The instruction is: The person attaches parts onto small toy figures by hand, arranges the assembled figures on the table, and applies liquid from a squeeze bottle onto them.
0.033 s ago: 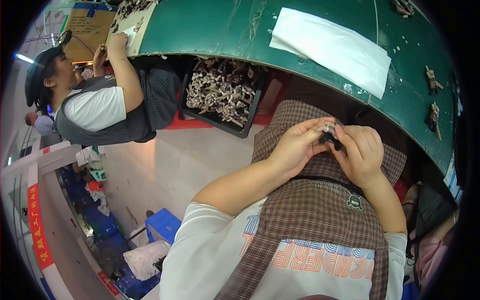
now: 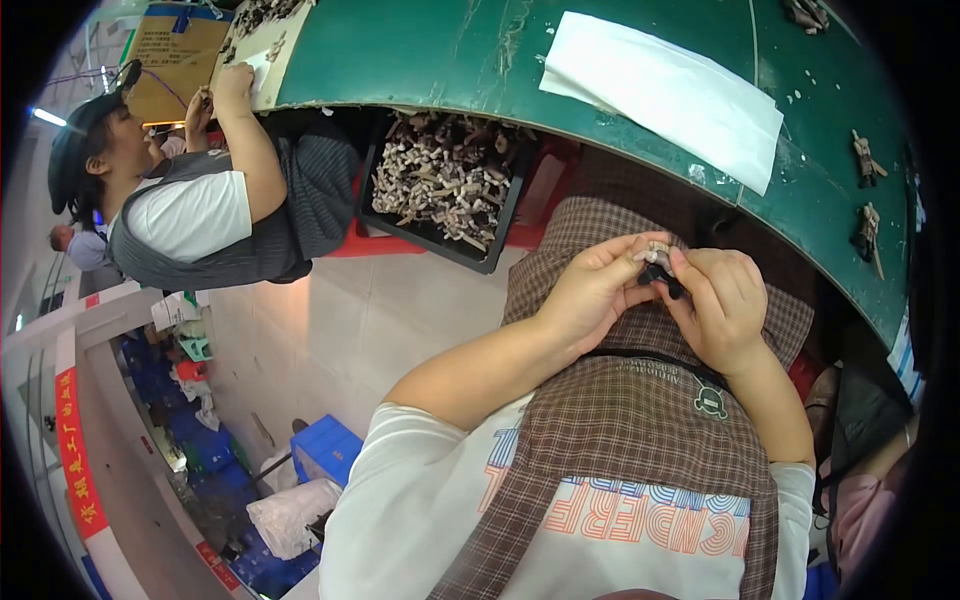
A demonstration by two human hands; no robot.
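A small figurine (image 2: 660,268), pale on top with dark lower parts, is pinched between my two hands above my lap. My left hand (image 2: 592,290) grips its pale upper end between thumb and fingers. From the other side, the thumb and fingers of my right hand (image 2: 722,300) close on it. My fingers cover part of the figurine, so its details are hard to make out. Two similar figurines lie on the green table to the right: an upper one (image 2: 863,160) and a lower one (image 2: 867,238), each with a thin light strip sticking out.
Beyond my hands runs the edge of the green table (image 2: 400,55), with a white paper sheet (image 2: 665,100) on it. A black crate (image 2: 487,262) full of small figurines stands left of my lap. Further left sits a co-worker (image 2: 190,220). Blue bins (image 2: 328,450) stand at lower left.
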